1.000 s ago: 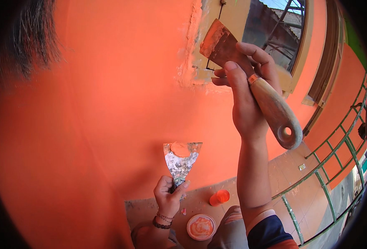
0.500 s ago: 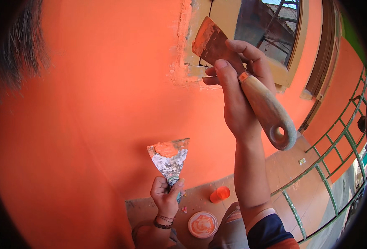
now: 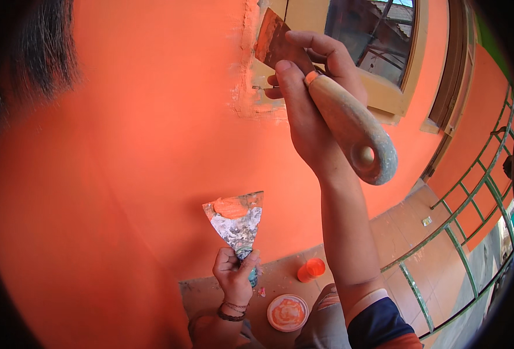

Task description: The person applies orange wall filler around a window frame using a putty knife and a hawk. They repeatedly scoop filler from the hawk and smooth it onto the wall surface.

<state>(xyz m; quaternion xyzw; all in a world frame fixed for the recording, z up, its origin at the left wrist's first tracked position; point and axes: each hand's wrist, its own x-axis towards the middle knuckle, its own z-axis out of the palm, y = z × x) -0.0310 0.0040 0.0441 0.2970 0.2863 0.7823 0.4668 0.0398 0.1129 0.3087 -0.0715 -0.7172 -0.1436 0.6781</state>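
Observation:
My right hand [image 3: 306, 128] grips a wooden-handled scraper [image 3: 355, 125], its dark blade coated with orange paste and raised at the rough filler strip [image 3: 246, 87] along the left edge of the window frame [image 3: 379, 104]; whether the blade touches there I cannot tell. Lower down, my left hand [image 3: 236, 276] is closed round the handle of a wide, stained putty knife [image 3: 233, 230], whose blade carries a blob of orange paste in front of the orange wall [image 3: 140, 174].
On the tiled floor [image 3: 390, 244] below stand an orange container [image 3: 311, 269] and a round lid [image 3: 287, 314] smeared with orange. A green metal railing or ladder [image 3: 466, 262] runs along the right. A doorway [image 3: 443, 81] is at upper right. Dark bristle-like strands [image 3: 42, 49] hang at upper left.
My right hand and scraper have moved up and left toward the window frame's edge. My left hand with the putty knife has shifted slightly up and left.

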